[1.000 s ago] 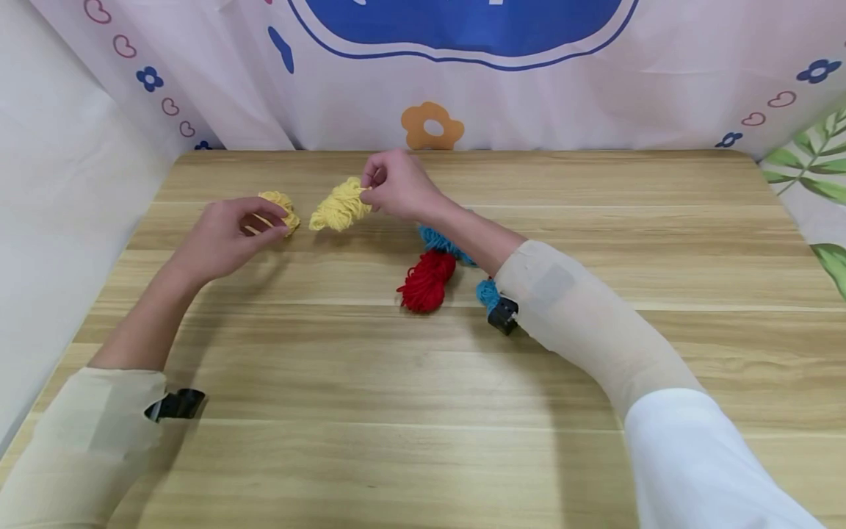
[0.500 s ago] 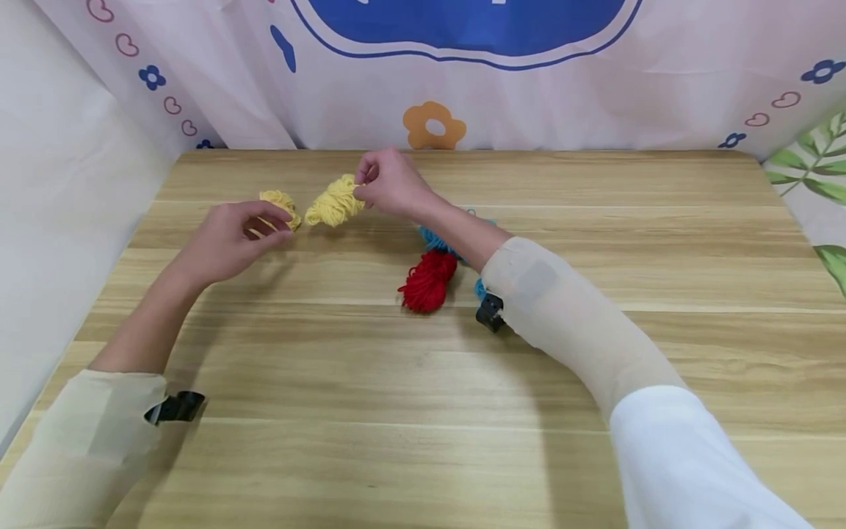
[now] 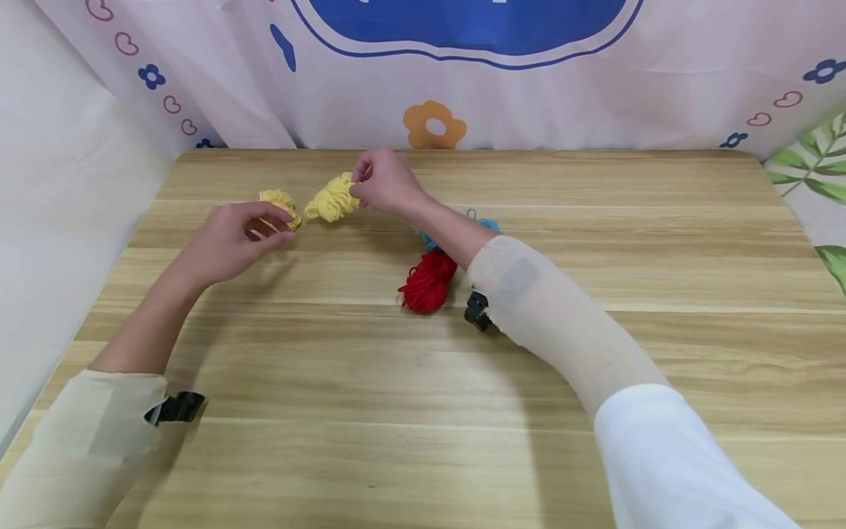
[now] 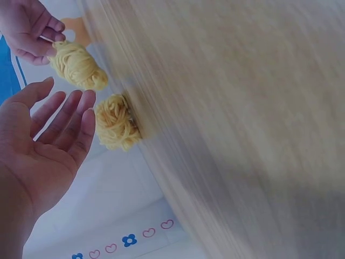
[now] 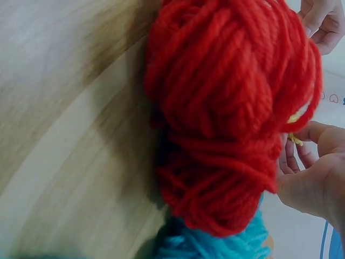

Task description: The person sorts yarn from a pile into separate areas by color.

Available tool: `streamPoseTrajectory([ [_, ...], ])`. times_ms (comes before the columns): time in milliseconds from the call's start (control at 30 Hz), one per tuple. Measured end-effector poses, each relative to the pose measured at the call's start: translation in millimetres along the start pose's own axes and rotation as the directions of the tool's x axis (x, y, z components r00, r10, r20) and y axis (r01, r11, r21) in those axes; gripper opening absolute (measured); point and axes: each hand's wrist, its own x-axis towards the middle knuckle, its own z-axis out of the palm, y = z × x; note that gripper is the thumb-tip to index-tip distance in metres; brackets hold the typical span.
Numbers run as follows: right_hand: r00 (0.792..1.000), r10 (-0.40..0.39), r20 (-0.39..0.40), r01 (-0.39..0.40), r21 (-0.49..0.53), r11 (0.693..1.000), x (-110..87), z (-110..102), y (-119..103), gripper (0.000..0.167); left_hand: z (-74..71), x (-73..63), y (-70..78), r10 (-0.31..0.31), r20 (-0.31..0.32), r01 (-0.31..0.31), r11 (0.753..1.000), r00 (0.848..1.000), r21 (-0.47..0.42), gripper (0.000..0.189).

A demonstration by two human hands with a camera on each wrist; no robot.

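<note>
My right hand (image 3: pixel 388 184) pinches one end of a pale yellow yarn bundle (image 3: pixel 332 200), held above the back left of the table. Just left of it lies a second, deeper yellow yarn bundle (image 4: pixel 116 123), partly covered by my left hand (image 3: pixel 231 239) in the head view. In the left wrist view, the left hand's fingers are loosely bent, palm showing, with nothing in them. They stand right beside that bundle; whether they touch it I cannot tell. A red yarn bundle (image 3: pixel 427 283) rests near the middle, against blue yarn (image 3: pixel 487 224) half hidden under my right forearm.
A wood-grain table (image 3: pixel 370 426) spreads under both arms. A white cloth (image 3: pixel 344 103) with printed flowers and hearts hangs along its back edge. Black wrist cameras (image 3: pixel 175 408) stick out from both sleeves, the right one low beside the red yarn.
My right hand has shifted a little left with the pale yellow yarn, closer to the other yellow bundle. The right forearm now covers more of the blue yarn. My left hand has barely moved.
</note>
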Motion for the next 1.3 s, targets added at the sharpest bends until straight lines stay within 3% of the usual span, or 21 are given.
streamPoseTrajectory([
  [567, 0.997, 0.044, -0.057, -0.044, -0.004, 0.999, 7.8, 8, -1, 0.009, 1.4, -0.3, -0.1, 0.014, 0.004, -0.014, 1.000, 1.000, 0.001, 0.022],
  [933, 0.996, 0.054, -0.068, -0.052, 0.027, 0.998, 11.2, 11, -1, 0.013, 4.2, -0.4, -2.5, 0.104, 0.015, -0.104, 0.995, 0.994, -0.008, 0.021],
  [1300, 0.994, 0.089, -0.056, -0.085, 0.074, 0.994, 9.3, 13, -3, 0.008, 5.0, -1.2, -2.4, 0.095, 0.019, -0.095, 0.996, 0.995, -0.003, 0.021],
])
